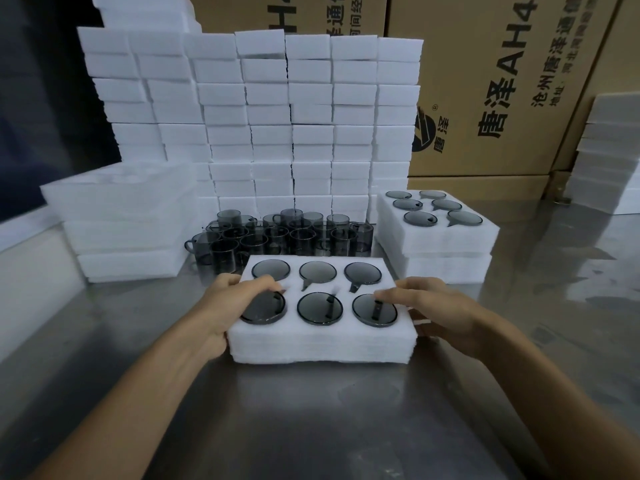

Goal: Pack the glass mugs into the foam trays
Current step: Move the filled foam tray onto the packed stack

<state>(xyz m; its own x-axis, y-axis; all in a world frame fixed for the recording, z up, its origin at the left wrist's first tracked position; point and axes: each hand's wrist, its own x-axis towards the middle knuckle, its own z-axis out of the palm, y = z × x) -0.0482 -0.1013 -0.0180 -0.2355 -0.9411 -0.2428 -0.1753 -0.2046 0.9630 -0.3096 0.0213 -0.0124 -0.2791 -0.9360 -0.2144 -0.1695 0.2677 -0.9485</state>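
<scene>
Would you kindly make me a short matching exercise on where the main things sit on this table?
Things:
1. tray between the hands
2. loose mugs
3. filled tray on a stack
4. cardboard boxes

Places:
A. far right, behind everything
B. right of the loose mugs, raised
C. nearest the camera, all six holes filled
D. middle of the table, unpacked, behind the near tray

Pairs: 1-C, 2-D, 3-B, 4-A

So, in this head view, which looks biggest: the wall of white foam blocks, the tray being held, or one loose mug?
1. Wall of foam blocks
2. Held tray, though nearness flatters it
3. Loose mug
</scene>
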